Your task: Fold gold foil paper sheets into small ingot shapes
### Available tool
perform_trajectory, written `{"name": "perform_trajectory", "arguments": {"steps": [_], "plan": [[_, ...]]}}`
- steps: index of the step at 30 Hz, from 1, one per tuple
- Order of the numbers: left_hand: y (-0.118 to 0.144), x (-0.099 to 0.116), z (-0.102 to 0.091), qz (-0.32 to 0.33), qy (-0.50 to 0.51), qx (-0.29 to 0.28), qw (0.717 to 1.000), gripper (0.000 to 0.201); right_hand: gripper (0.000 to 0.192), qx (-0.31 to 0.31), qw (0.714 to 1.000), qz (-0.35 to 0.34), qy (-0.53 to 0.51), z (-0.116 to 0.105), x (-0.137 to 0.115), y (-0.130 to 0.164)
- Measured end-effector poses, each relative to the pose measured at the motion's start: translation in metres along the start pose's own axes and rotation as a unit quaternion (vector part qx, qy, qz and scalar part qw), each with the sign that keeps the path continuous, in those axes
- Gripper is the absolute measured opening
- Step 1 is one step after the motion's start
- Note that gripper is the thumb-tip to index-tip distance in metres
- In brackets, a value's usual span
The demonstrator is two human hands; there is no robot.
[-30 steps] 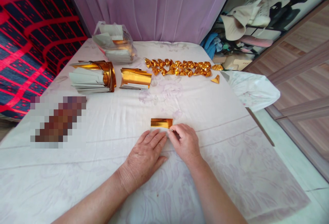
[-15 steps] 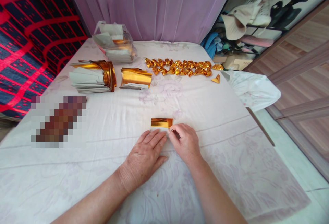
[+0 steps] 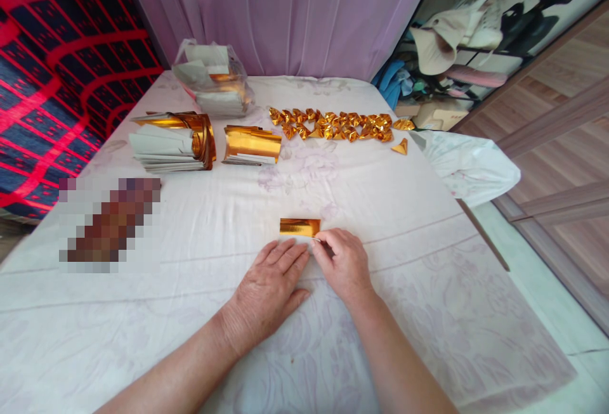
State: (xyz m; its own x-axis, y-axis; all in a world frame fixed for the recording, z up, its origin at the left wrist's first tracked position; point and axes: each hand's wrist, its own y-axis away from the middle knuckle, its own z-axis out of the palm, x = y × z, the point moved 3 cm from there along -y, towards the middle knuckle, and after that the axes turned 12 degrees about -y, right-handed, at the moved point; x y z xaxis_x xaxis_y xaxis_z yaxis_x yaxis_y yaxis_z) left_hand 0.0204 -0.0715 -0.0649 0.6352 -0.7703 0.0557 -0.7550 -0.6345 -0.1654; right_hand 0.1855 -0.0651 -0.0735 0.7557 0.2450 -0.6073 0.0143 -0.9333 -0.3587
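Gold foil [image 3: 299,227] at frame centre.
I have the left hand [image 3: 269,287] flat just below it, the right hand [image 3: 345,265] pinching its lower-right corner; folded pieces [image 3: 333,125] lie above.

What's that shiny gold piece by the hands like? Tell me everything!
The gold piece is a shiny, foil-like rectangle with darker streaks. It lies on the pale flowered cloth, long side running left to right. The right hand pinches its near right corner; the left hand lies flat just nearer, perhaps touching.
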Motion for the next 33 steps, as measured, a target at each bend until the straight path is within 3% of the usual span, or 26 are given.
{"name": "perform_trajectory", "arguments": {"steps": [10, 19, 25, 33], "plan": [[-0.001, 0.001, -0.001, -0.009, 0.006, -0.001, 1.000, 0.052, 0.018, 0.000, 1.000, 0.002, -0.003, 0.000, 0.000, 0.000], [-0.001, 0.000, 0.001, -0.010, 0.013, 0.001, 1.000, 0.051, 0.020, 0.039, 0.998, 0.031, -0.027, 0.003, 0.004, 0.005], [-0.001, -0.001, 0.000, -0.010, 0.010, -0.002, 1.000, 0.050, 0.009, 0.060, 0.998, 0.027, -0.019, -0.001, 0.004, 0.005], [-0.001, -0.001, -0.001, -0.010, 0.012, -0.004, 1.000, 0.049, 0.014, 0.028, 0.999, 0.008, -0.035, -0.008, 0.000, 0.006]]}}
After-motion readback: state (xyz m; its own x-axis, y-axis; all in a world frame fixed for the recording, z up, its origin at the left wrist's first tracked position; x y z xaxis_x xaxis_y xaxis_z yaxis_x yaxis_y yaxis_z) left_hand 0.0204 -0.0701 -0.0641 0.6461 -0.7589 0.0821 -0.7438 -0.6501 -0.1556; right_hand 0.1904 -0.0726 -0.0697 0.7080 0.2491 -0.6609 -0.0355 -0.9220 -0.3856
